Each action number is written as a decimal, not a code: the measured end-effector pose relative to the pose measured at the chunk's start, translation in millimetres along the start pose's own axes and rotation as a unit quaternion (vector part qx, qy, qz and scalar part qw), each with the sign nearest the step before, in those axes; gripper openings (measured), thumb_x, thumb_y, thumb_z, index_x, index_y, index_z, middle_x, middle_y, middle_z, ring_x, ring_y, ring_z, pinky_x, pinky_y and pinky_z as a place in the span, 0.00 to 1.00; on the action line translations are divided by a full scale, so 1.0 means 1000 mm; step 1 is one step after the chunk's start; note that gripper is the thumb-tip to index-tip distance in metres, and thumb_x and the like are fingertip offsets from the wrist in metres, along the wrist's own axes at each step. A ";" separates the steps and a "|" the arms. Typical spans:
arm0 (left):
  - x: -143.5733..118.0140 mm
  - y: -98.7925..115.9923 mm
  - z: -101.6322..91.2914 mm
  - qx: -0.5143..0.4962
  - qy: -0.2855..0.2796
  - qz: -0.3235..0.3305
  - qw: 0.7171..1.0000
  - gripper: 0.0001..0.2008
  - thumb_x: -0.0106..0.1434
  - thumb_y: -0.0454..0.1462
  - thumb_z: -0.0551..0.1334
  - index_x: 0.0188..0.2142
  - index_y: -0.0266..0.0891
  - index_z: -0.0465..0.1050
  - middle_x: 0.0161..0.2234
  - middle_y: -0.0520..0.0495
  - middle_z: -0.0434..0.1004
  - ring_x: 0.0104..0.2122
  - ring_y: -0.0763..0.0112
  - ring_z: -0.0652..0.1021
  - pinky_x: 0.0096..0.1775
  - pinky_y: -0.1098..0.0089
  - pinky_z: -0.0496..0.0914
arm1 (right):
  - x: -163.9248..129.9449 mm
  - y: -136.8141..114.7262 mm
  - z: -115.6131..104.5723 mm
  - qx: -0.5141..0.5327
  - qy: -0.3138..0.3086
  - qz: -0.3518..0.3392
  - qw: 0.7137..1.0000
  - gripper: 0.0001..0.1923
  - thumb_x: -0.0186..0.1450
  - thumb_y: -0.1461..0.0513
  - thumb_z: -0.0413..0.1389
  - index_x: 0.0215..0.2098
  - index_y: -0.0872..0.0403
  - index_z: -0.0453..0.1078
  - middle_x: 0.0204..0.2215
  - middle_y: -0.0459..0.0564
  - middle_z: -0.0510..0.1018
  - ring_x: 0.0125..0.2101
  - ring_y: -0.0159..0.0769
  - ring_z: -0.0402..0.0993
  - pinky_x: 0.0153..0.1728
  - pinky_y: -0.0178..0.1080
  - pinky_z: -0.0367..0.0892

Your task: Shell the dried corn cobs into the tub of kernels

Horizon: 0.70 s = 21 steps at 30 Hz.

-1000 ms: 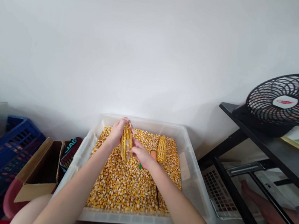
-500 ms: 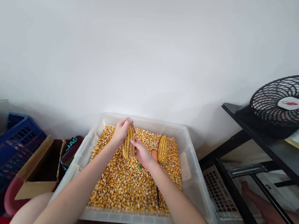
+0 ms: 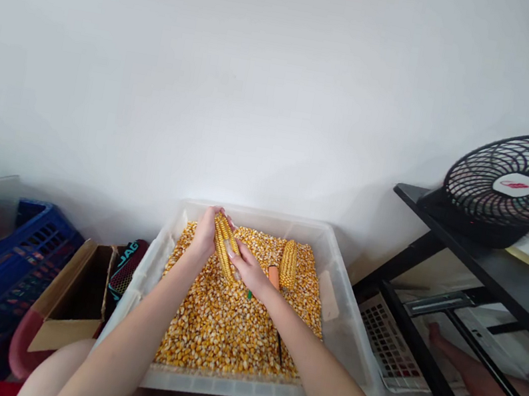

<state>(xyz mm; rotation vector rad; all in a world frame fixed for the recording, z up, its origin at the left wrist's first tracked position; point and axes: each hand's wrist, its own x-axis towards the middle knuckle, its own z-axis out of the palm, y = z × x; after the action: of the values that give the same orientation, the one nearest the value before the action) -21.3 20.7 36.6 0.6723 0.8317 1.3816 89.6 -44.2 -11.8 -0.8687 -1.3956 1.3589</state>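
Observation:
My left hand (image 3: 208,232) is closed round the upper end of a yellow corn cob (image 3: 224,249), which slants above a bed of kernels. A paler strip runs along the cob near my right hand (image 3: 247,268), whose thumb and fingers press on its right side. Loose corn kernels (image 3: 221,333) fill much of a translucent plastic bin (image 3: 349,327). A second corn cob (image 3: 288,264) lies on the kernels at the right. Beside it is a tool with an orange handle (image 3: 274,276), partly hidden by my right wrist; a thin dark shaft (image 3: 279,347) shows below my forearm.
On the left stand a blue plastic crate (image 3: 34,240) and an open cardboard box (image 3: 59,299). A black shelf rack (image 3: 441,234) at the right holds a black fan (image 3: 515,182). Below it is a white basket (image 3: 386,347). A white wall (image 3: 282,93) rises behind the bin.
The cob has turned in my hands; its top now leans further left and its paler strip faces up more. My left hand has shifted slightly left with it.

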 end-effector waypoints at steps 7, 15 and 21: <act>0.008 0.004 -0.010 0.014 0.043 0.044 0.998 0.08 0.47 0.41 0.56 0.23 0.39 0.61 0.15 0.54 0.67 0.17 0.72 0.72 0.24 0.72 0.67 | 0.001 -0.006 -0.001 0.007 -0.022 0.048 0.999 0.30 0.56 0.64 0.48 0.58 0.48 0.57 0.56 0.42 0.62 0.58 0.37 0.53 0.58 0.43 0.47; 0.012 -0.002 -0.013 0.055 0.077 0.075 0.993 0.08 0.48 0.41 0.56 0.22 0.38 0.63 0.15 0.52 0.68 0.17 0.71 0.71 0.22 0.72 0.66 | 0.002 0.019 -0.002 -0.018 0.023 0.072 0.997 0.31 0.58 0.52 0.53 0.58 0.47 0.55 0.59 0.45 0.57 0.59 0.39 0.51 0.59 0.45 0.45; 0.017 0.001 -0.021 0.017 0.083 0.059 0.995 0.07 0.48 0.41 0.55 0.23 0.39 0.61 0.15 0.53 0.67 0.17 0.71 0.72 0.23 0.72 0.66 | 0.000 0.014 -0.005 -0.010 -0.024 0.034 0.999 0.32 0.57 0.52 0.55 0.58 0.47 0.57 0.60 0.45 0.56 0.59 0.37 0.50 0.59 0.44 0.44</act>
<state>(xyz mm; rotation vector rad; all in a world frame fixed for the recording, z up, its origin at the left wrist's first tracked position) -39.1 36.0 23.5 0.6478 0.9616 1.5496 92.8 -40.9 -26.3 -0.9095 -1.4307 1.4265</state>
